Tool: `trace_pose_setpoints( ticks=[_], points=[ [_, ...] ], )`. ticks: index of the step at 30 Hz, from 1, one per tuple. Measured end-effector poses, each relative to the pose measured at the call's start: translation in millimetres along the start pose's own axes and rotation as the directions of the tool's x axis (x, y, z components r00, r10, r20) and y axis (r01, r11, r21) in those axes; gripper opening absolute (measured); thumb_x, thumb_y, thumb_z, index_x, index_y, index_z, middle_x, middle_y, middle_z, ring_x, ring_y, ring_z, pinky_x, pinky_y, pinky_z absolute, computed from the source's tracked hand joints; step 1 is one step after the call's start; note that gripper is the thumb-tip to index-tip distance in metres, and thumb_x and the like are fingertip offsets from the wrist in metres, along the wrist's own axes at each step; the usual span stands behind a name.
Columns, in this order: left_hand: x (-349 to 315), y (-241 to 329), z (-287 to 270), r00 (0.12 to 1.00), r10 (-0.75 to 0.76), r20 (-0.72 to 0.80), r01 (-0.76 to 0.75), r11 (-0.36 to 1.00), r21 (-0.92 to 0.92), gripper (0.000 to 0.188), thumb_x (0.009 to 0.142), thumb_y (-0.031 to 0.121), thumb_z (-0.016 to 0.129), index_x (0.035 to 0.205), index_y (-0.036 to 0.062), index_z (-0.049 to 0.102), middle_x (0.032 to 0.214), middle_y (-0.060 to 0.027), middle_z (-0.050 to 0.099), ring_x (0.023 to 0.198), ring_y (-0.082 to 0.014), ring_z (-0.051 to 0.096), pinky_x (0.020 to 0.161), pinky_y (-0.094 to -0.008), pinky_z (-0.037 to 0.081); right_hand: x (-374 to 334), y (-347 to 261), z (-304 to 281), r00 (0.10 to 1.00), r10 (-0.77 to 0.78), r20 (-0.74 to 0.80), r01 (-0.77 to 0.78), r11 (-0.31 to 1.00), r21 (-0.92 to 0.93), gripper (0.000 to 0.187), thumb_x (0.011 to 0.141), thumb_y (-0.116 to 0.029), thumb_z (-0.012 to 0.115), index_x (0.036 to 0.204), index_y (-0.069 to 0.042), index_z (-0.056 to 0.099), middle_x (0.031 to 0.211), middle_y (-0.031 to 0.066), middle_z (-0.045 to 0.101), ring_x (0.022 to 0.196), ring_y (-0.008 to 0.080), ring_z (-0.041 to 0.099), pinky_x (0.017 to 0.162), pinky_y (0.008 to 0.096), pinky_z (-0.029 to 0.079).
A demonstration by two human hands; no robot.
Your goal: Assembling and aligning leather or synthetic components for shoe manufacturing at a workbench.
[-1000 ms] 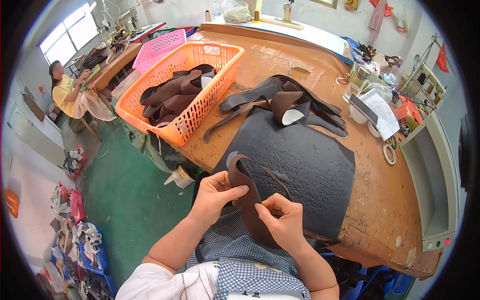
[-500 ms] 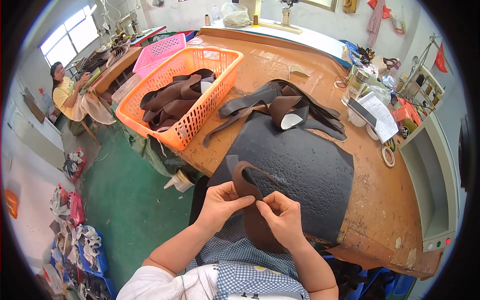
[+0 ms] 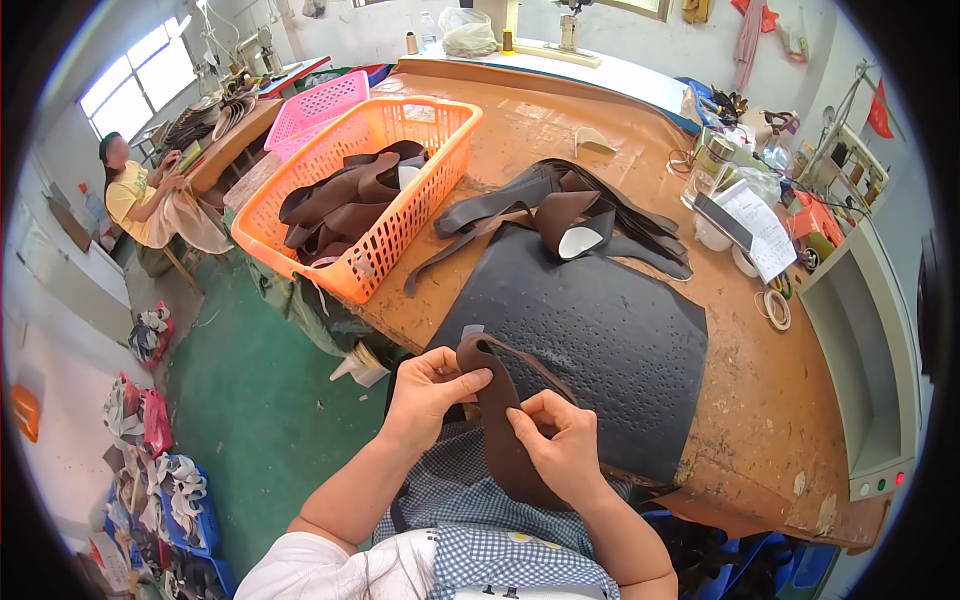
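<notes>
A dark brown leather strip [image 3: 508, 440], curled over at its top end, hangs between my two hands above the near edge of the table. My left hand [image 3: 428, 393] pinches its left edge near the curl, thumb on the face of the strip. Lower down, my right hand [image 3: 556, 436] grips the opposite edge between thumb and fingers. Under and beyond the strip lies a black mat [image 3: 610, 330] covered with small punched holes. Past the mat is a pile of dark strips [image 3: 600, 205], with one brown piece looped to show a white underside.
An orange basket [image 3: 400, 235] holding more brown pieces stands at the table's left, beside a pink basket [image 3: 318, 100]. Papers [image 3: 757, 230], tape rolls and jars crowd the right side. Another person [image 3: 145, 205] sits far left.
My left hand has moved up along the strip, while my right hand stays nearly in place, slightly lower. The strip now hangs straighter, with its curl tighter at the top.
</notes>
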State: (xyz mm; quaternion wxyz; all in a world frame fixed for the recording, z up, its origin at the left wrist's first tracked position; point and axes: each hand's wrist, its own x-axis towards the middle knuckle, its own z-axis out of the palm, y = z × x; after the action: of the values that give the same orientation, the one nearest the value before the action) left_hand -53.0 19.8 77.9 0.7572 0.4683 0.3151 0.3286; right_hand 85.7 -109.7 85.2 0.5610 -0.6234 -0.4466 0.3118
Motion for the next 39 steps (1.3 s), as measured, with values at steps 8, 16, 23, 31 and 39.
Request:
trace_pose_setpoints(
  ticks=[8,16,23,31,39],
  points=[
    [-14.8,-1.0,7.8,0.999,0.045,0.008,-0.046,0.994,0.1,0.016,0.079,0.002,0.077,0.079,0.0058,0.062,0.077,0.0014,0.064,0.07,-0.0062,0.058,0.064,-0.0227,0.048,-1.7,-3.1,10.0,0.997,0.054,-0.047,-0.054,0.998,0.011,0.01,0.089,-0.005,0.066,0.085,0.003,0.063,0.072,0.0029,0.065,0.069,0.0061,0.058,0.061,0.0228,0.046],
    [-11.0,5.9,9.2,0.997,0.031,0.073,-0.035,0.998,0.06,0.014,0.089,0.008,0.07,0.101,0.0037,0.064,0.092,-0.0026,0.07,0.077,-0.0061,0.064,0.065,-0.0214,0.05,-7.8,-11.8,11.2,0.998,0.042,-0.053,-0.045,0.996,-0.073,0.012,0.087,-0.003,0.068,0.081,0.004,0.06,0.065,0.0023,0.063,0.061,0.0027,0.054,0.053,0.0211,0.041],
    [0.8,6.5,-3.9,0.979,-0.116,0.166,0.14,0.981,-0.138,0.017,0.09,0.01,0.07,0.102,0.0027,0.061,0.087,-0.0059,0.068,0.073,-0.0116,0.067,0.063,-0.0208,0.052,-28.7,-46.4,-9.4,0.985,-0.172,0.034,0.175,0.966,-0.189,0.01,0.092,-0.004,0.061,0.088,0.005,0.065,0.071,0.0095,0.069,0.063,0.0146,0.067,0.059,0.0258,0.051],
    [-2.7,16.1,5.8,0.917,-0.201,0.346,0.232,0.971,-0.053,0.019,0.089,0.008,0.071,0.103,0.0008,0.061,0.087,-0.0053,0.068,0.077,-0.0114,0.066,0.069,-0.0238,0.054,-5.8,1.5,-33.7,0.947,0.181,0.264,-0.275,0.881,0.385,0.035,0.094,-0.024,0.064,0.118,0.001,0.059,0.101,0.0105,0.066,0.094,0.0183,0.063,0.086,0.0329,0.049],
    [6.6,33.0,5.3,0.808,-0.366,0.462,0.204,0.908,0.365,0.039,0.081,0.001,0.077,0.115,-0.0032,0.059,0.093,-0.0055,0.069,0.08,-0.009,0.066,0.071,-0.0199,0.052,0.3,-1.6,-77.1,0.917,0.264,0.3,-0.395,0.715,0.577,0.015,0.087,-0.011,0.072,0.092,0.0,0.064,0.073,0.0042,0.064,0.054,0.0091,0.058,0.047,0.0212,0.044]
  ],
)
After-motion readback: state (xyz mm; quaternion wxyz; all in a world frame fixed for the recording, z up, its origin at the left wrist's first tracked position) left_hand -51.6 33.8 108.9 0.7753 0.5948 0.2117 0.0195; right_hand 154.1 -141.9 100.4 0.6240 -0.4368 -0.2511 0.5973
